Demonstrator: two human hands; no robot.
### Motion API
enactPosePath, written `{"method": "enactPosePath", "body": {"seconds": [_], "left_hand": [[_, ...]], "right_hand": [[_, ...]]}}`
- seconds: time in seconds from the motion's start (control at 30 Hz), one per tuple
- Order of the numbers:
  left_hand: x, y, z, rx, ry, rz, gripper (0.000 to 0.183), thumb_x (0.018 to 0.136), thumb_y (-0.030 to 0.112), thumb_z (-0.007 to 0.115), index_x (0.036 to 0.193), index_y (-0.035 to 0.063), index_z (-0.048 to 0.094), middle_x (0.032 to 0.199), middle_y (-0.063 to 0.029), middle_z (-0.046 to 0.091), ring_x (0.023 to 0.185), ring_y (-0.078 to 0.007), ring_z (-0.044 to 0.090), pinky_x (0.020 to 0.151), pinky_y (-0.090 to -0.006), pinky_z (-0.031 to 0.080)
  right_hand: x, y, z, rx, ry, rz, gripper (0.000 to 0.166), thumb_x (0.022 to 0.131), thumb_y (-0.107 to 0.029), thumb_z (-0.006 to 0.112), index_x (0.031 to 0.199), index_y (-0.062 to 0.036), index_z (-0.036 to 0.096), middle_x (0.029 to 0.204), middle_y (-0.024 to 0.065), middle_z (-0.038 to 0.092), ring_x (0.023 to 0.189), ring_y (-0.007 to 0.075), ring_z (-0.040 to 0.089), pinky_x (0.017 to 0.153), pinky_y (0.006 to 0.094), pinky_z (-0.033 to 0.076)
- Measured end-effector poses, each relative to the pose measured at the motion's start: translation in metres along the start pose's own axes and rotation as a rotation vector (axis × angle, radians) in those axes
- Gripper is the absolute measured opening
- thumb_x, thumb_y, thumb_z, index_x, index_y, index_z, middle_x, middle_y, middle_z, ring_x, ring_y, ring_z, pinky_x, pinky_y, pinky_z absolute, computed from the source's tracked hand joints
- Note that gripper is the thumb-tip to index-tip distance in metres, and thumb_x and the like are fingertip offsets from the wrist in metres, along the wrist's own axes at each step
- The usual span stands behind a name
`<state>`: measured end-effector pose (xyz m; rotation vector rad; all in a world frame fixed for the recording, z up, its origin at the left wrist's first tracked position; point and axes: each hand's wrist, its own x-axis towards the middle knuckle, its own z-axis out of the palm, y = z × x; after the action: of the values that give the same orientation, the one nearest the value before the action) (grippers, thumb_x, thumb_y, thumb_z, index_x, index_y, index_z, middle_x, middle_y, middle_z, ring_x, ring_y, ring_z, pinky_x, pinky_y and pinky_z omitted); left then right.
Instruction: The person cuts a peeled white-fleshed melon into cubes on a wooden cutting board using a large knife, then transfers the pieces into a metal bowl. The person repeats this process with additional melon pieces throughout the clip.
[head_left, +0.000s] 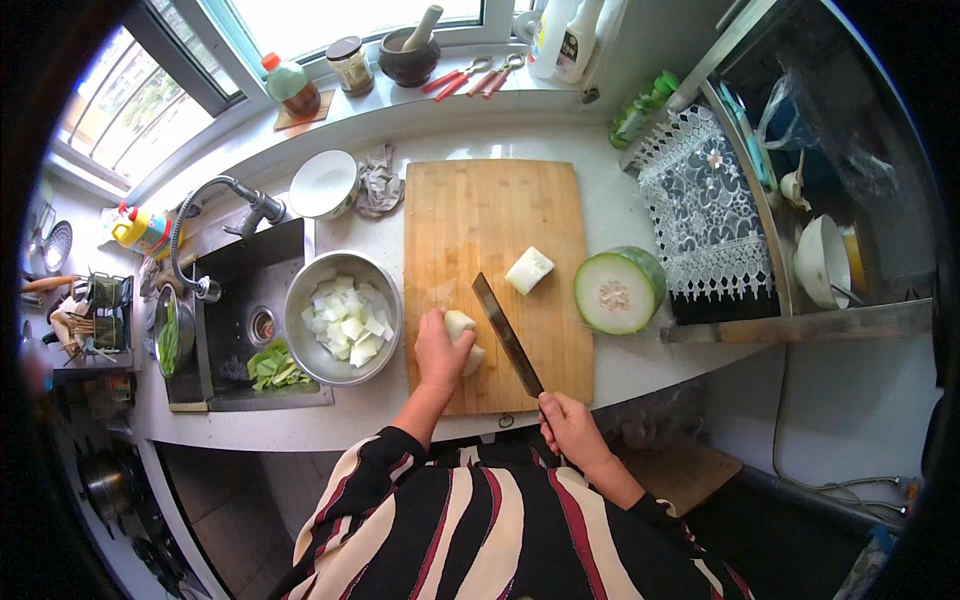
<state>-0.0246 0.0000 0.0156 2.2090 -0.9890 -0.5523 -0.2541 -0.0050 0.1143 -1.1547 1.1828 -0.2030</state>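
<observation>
My left hand (442, 351) grips a pale piece of winter melon (459, 324) on the left part of the wooden cutting board (491, 202); its fingers hide some of the piece. In my right hand (574, 431) is the handle of a cleaver (508, 334), whose blade slants up and left over the board, apart from the melon. Another peeled winter melon chunk (529, 270) lies right of the blade tip. A large cut winter melon (616, 291) with green rind rests beside the board, its seeded face towards me. Cut white pieces (349, 319) fill part of a steel bowl (295, 352) at the left.
Left of the bowl is a dark sink (225, 330) holding leafy greens (277, 367), under a curved faucet (184, 217). A white bowl (324, 184) and a grey cloth (380, 182) sit behind. A lace-covered shelf unit (705, 202) borders the right side.
</observation>
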Motion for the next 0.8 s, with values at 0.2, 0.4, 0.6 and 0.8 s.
{"method": "enactPosePath", "body": {"seconds": [0.2,0.4,0.6,0.8], "left_hand": [[-0.018,-0.003,0.008,-0.480,-0.240,-0.182,0.032,0.076,0.015,0.073,0.098,-0.0027,0.058,0.082,-0.0158,0.058,0.075,-0.0288,0.059,0.068,-0.0368,0.048],[-0.036,-0.001,-0.007,-0.224,-0.071,0.014,0.037,0.076,0.009,0.072,0.109,-0.0006,0.057,0.096,-0.0141,0.054,0.070,-0.0231,0.058,0.064,-0.0347,0.049],[-0.039,0.002,-0.020,-0.442,0.019,0.120,0.036,0.078,-0.003,0.066,0.113,0.0009,0.057,0.109,-0.0112,0.053,0.072,-0.0166,0.059,0.066,-0.0282,0.051],[-0.034,0.005,-0.015,-0.420,-0.014,0.188,0.027,0.076,-0.005,0.066,0.102,0.0004,0.060,0.104,-0.0095,0.057,0.076,-0.0176,0.061,0.068,-0.0274,0.052]], "right_hand": [[-0.005,0.002,-0.002,0.004,0.052,-0.015,0.043,0.098,-0.039,0.050,0.075,-0.0032,0.051,0.051,-0.0002,0.046,0.042,0.0076,0.043,0.040,0.0256,0.035],[-0.012,0.004,0.000,-0.077,0.083,-0.030,0.042,0.098,-0.036,0.049,0.073,-0.0018,0.051,0.051,0.0017,0.047,0.042,0.0091,0.045,0.041,0.0274,0.036],[-0.018,0.015,0.007,-0.224,0.090,-0.088,0.042,0.098,-0.036,0.050,0.079,0.0015,0.051,0.056,0.0148,0.052,0.051,0.0268,0.055,0.050,0.0375,0.042],[-0.025,0.011,0.016,-0.344,0.105,-0.142,0.042,0.097,-0.038,0.051,0.085,0.0024,0.053,0.068,0.0258,0.056,0.068,0.0461,0.057,0.057,0.0450,0.044]]}}
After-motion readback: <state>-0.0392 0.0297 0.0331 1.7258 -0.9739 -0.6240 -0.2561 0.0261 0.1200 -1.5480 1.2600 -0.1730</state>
